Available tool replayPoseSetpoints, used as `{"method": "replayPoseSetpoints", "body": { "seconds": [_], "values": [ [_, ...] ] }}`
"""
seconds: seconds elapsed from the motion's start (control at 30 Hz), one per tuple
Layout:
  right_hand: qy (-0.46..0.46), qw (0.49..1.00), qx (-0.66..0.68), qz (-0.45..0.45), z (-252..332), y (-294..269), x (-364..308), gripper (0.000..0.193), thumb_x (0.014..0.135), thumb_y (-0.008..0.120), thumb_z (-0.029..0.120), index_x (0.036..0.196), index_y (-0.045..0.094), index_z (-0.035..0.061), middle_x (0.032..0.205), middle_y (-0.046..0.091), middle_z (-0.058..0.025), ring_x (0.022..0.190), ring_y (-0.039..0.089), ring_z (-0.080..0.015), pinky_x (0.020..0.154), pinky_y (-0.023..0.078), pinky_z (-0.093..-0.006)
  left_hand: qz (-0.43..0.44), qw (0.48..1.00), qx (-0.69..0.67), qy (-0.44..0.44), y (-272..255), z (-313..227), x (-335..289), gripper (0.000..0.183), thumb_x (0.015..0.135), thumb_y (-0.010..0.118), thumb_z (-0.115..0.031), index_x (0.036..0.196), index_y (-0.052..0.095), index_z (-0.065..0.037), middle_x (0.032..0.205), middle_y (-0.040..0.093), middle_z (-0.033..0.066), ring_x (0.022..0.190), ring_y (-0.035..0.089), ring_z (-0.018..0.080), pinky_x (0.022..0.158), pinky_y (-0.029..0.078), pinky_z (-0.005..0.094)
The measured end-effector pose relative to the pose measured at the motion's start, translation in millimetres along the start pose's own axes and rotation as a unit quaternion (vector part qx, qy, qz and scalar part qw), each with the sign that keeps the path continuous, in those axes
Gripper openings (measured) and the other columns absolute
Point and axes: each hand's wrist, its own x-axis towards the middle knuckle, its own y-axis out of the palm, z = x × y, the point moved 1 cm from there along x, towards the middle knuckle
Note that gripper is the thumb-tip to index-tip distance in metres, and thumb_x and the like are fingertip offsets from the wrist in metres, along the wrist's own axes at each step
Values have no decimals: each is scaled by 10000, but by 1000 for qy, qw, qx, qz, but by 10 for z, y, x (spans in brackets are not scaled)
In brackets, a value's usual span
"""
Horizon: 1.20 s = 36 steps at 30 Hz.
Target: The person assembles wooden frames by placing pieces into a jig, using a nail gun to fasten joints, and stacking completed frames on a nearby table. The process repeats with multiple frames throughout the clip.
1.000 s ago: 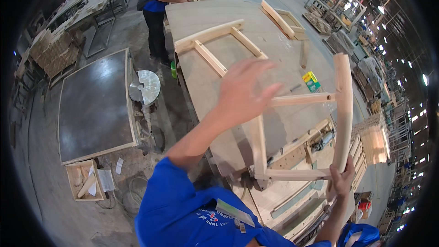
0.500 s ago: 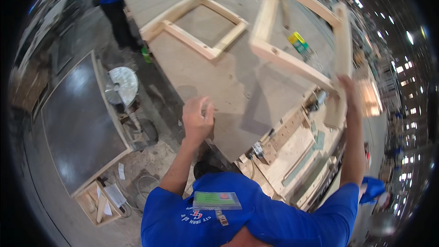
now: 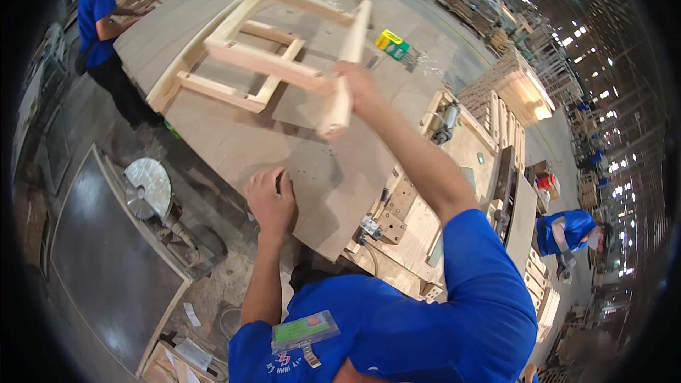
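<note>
My right hand [image 3: 355, 89] is closed round the thick rail of a pale wooden frame [image 3: 269, 62], holding it tilted over the table [image 3: 319, 206]. Beneath and behind it a similar wooden frame [image 3: 220, 92] lies on the tabletop, partly covered from sight by the held one. Over the near left edge of the table, my left hand [image 3: 271, 198] is bent with the thumb apart from the fingers. Nothing shows in its grasp.
A yellow and green box [image 3: 392, 44] lies on the table beyond my right hand. Clamps [image 3: 370, 227] sit on a wooden jig at right. At left stands a round saw blade [image 3: 147, 188] beside a dark panel [image 3: 106, 234]. Co-workers [image 3: 99, 21] stand far left and right.
My right hand has swung the held frame leftward and away from me, from the right side to above the lying frame. My view has turned to the right; my left hand stays near the table edge.
</note>
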Motion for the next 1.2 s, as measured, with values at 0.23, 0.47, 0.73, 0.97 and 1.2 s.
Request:
{"method": "replayPoseSetpoints", "body": {
  "seconds": [0.23,0.47,0.73,0.97,1.2],
  "values": [
    [46,997,59,26,-493,731,-59,645,810,816,202,1286,584,-165,1158,658,-232,1021,675,-325,806,587,-490,-22,999,-2,-25,-81,209,-53,124,914,765,-184,1010,741,-110,1061,735,89,1108,667,320,982,464,485],
    [71,997,-5,8,-433,1163,-138,620,871,804,182,1320,549,-161,1174,654,-252,1010,698,-333,843,600,-472,-19,999,8,-47,-147,208,-59,122,902,775,-183,999,750,-114,1060,739,88,1100,670,317,978,466,468],
    [-130,937,-313,84,-575,725,-521,684,1047,590,585,1251,716,-55,1107,731,-293,1077,717,-441,975,547,-505,30,1000,7,0,-13,-18,-12,129,917,758,-179,1011,754,-91,1048,748,107,1031,676,372,942,486,497],
    [-30,949,-219,225,-365,-1492,-2722,263,1029,733,276,1090,753,21,867,723,-77,849,690,-142,811,565,-325,21,997,74,26,-45,268,-88,137,970,731,-193,1048,769,-88,1075,764,86,1062,658,359,952,484,492],
    [-160,948,-272,40,-1374,-1900,-3773,206,975,777,197,1098,756,33,886,724,-90,815,712,-207,740,577,-384,52,990,91,95,43,158,-82,132,975,735,-176,1046,768,-70,1041,764,88,1021,676,335,926,494,480]
  ]
}}
